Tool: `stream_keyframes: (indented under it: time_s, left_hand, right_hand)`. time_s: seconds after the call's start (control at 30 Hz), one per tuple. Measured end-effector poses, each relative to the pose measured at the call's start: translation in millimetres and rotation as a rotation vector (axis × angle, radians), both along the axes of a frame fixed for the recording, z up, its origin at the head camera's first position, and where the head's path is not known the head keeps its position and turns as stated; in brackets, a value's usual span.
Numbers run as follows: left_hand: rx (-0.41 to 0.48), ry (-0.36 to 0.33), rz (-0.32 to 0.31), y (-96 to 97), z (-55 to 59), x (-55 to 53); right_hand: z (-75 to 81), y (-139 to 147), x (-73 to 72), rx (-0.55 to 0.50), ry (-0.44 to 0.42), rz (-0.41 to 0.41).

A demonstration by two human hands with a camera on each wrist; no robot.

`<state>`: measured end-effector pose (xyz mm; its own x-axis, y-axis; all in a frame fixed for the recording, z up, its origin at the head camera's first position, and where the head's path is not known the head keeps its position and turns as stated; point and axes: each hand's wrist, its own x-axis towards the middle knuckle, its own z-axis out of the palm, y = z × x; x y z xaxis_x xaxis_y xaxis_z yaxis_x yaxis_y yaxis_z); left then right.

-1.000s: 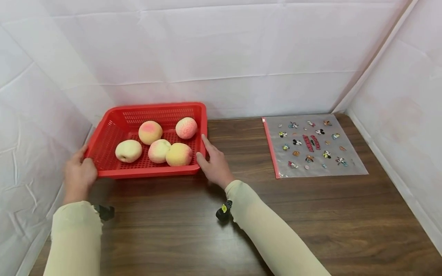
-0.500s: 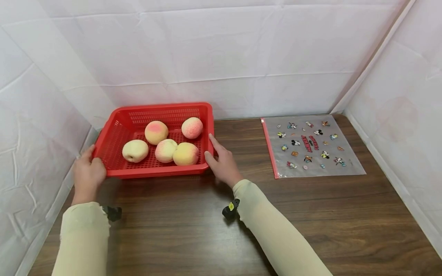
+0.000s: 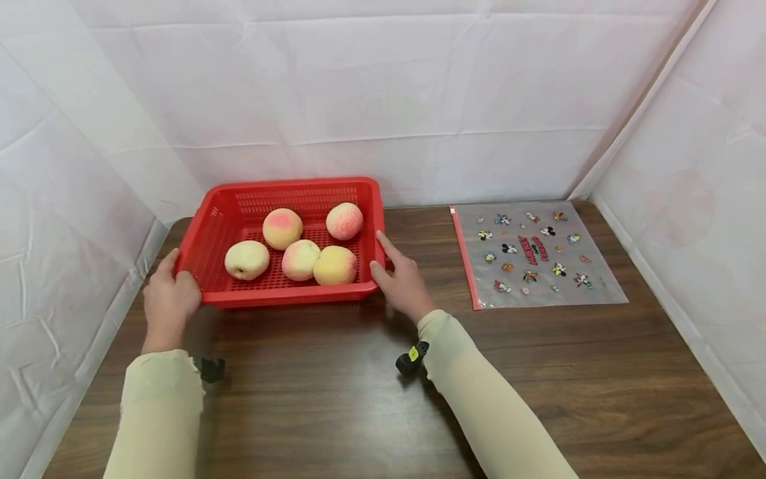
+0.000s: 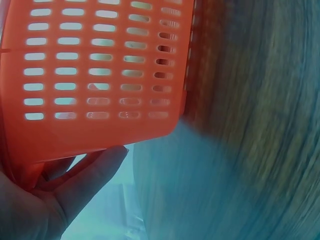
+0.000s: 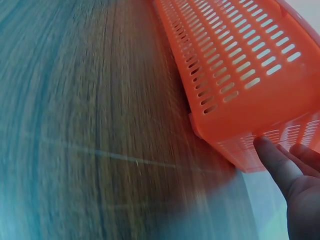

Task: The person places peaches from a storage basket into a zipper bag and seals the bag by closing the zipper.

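Note:
A red plastic basket [image 3: 287,296] with slotted walls stands at the back left of the table. Inside lie several peaches: a cream one [image 3: 247,260] on the left, an orange-pink one [image 3: 282,228] at the back, a red-speckled one [image 3: 344,221] on the right, and two touching near the front. My left hand [image 3: 170,296] grips the basket's left front corner, fingers along the outer wall under the rim, as the left wrist view shows. On the right end, my right hand [image 3: 403,283] touches the wall with mostly straight fingers; its fingertips [image 5: 262,143] meet the slotted side.
A clear zip bag [image 3: 538,256] with cartoon prints and a red slider edge lies flat at the back right of the wooden table [image 3: 323,392]. White cloth walls [image 3: 359,80] close off the back and both sides.
The basket has slid to the right along the back of the table with the peaches in it, away from the left cloth wall. Both hands moved right with it. The bag stays put.

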<state>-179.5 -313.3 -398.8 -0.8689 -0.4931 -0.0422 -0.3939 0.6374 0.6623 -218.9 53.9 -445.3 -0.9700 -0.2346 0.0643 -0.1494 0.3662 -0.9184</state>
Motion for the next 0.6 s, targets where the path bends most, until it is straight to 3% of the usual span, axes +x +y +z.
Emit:
stream_keyframes:
  time_s: [0.6]
  left_hand:
    - [0.021, 0.025, 0.005, 25.2, -1.4, -2.3]
  right_hand:
    - [-0.1, 24.9, -1.5, -0.007, -0.016, -0.043]
